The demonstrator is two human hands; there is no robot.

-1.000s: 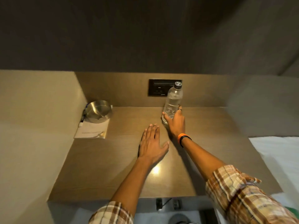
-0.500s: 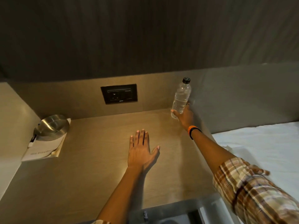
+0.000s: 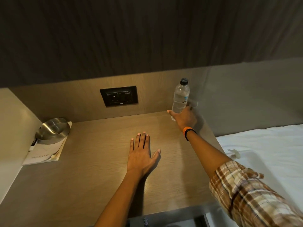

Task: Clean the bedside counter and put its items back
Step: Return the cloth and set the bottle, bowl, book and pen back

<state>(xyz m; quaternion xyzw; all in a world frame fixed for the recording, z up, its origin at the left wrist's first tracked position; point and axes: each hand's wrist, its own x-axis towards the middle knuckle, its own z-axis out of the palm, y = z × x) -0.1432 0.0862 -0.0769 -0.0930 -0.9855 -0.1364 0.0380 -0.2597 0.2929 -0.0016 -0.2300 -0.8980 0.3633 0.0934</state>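
A clear plastic water bottle (image 3: pixel 180 96) with a dark cap stands upright at the back right corner of the wooden bedside counter (image 3: pixel 101 169). My right hand (image 3: pixel 185 119) is wrapped around its lower part, hiding the base. My left hand (image 3: pixel 141 154) lies flat, palm down, fingers apart, in the middle of the counter and holds nothing. At the back left, a round steel ashtray (image 3: pixel 53 130) sits on a white booklet (image 3: pixel 44 152).
A black socket panel (image 3: pixel 118 96) is set in the back wall. A side wall closes the counter on the left. A bed with a white sheet (image 3: pixel 265 154) borders the right edge, with a small crumpled scrap (image 3: pixel 235 153) on it.
My right hand carried the bottle from in front of the socket panel to the back right corner. The view shifted right, showing the bed. My left hand stayed flat on the counter.
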